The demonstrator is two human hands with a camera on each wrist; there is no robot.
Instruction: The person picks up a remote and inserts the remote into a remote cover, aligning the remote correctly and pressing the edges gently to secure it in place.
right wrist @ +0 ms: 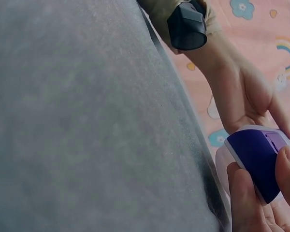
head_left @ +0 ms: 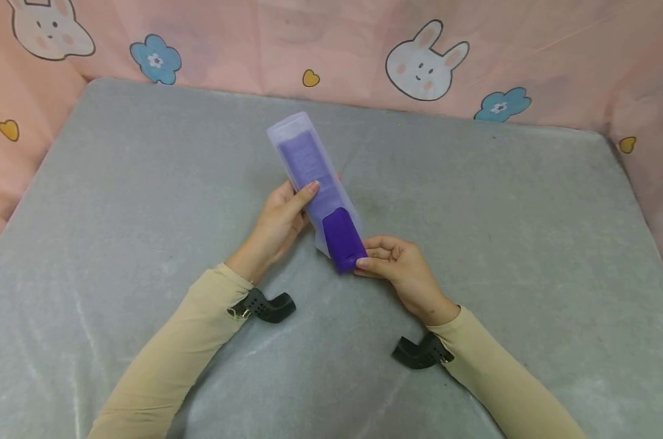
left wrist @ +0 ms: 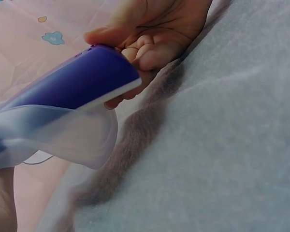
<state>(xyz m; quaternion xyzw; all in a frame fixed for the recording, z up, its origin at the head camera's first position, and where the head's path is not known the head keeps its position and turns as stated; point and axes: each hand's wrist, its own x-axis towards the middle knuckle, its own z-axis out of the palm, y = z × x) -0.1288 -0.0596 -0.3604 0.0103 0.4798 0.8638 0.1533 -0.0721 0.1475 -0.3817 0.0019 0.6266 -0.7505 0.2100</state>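
Observation:
A long purple thing with a white underside, looking like a remote control (head_left: 345, 241), lies partly inside a translucent soft sleeve (head_left: 287, 125). Its near end sticks out bare; the rest shows through the sleeve. My left hand (head_left: 273, 222) grips the sleeve around the middle, thumb on top and fingers mostly hidden beneath. With thumb and fingers, my right hand (head_left: 405, 268) pinches the bare end at its corner. In the left wrist view, the sleeve's open mouth (left wrist: 94, 140) hangs loose below the remote control (left wrist: 87, 79). The right wrist view shows the remote control's end (right wrist: 253, 159) between the right fingers.
A grey cloth-covered table (head_left: 507, 244) lies under both hands. Behind it hangs a pink curtain (head_left: 353, 36) with printed rabbits, flowers and hearts. Black wrist mounts (head_left: 268, 306) sit on both beige sleeves.

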